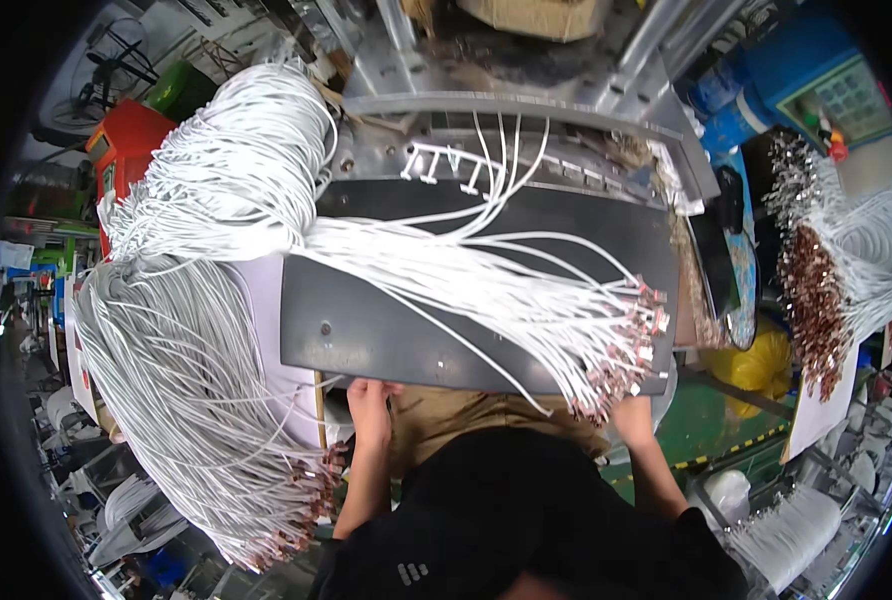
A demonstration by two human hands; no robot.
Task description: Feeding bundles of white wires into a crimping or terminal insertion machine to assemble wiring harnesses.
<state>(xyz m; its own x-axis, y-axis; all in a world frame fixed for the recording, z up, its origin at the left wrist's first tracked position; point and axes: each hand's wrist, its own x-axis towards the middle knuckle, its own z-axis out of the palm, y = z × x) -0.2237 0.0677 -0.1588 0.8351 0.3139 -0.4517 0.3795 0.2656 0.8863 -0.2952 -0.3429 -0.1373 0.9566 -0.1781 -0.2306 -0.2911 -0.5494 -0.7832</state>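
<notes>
A thick bundle of white cables lies across a black board. Its loose ends fan out to the right and carry small copper-coloured and white tips. My left hand is at the board's near edge, fingers curled closed; what they hold, if anything, is hidden. At the near right corner, my right hand is just below the cable tips, its fingers mostly hidden. Several cables rise from the bundle toward the metal machine bed. A white plastic branched piece sits there.
A large coil of white cable is heaped at the left, above another hanging bundle. At the right, more cables with copper tips rest on a white board. Steel columns stand behind; a yellow bag is at the right.
</notes>
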